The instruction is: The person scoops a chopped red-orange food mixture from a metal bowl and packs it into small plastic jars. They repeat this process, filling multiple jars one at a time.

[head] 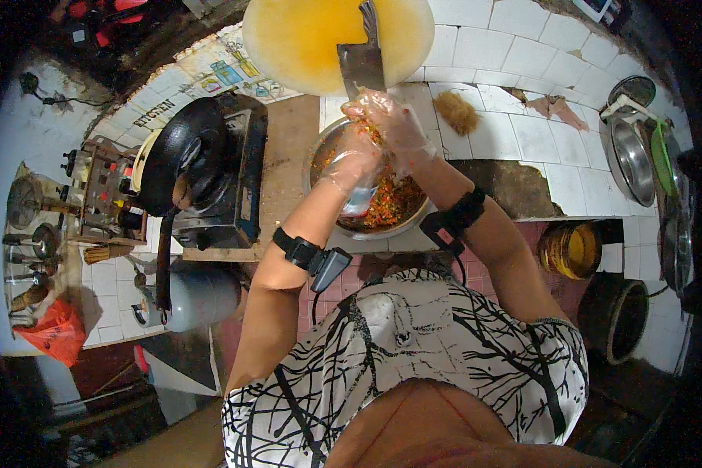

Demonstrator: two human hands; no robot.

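A metal bowl (322, 146) holds a chopped red and green mixture (389, 207) that looks like chili. Over it, my left hand (355, 157), in a clear plastic glove, is curled around what looks like a clear plastic container (360, 202) with red and blue print, its lower end tilted towards me. My right hand (393, 120), also gloved, touches the left from above, fingers bent and specked with mixture. More mixture lies between the hands; whether the right one grips any is hidden. Beyond them a cleaver (362, 63) lies on a yellow-stained round cutting board (292, 41).
A black wok (181, 134) with a long handle rests on the gas stove (245, 175) at left, above a gas cylinder (202, 298). A fibrous brown scrubber (457, 112) lies on white tiles at right. Metal basins (632, 161) stand far right, a yellow container (570, 251) below.
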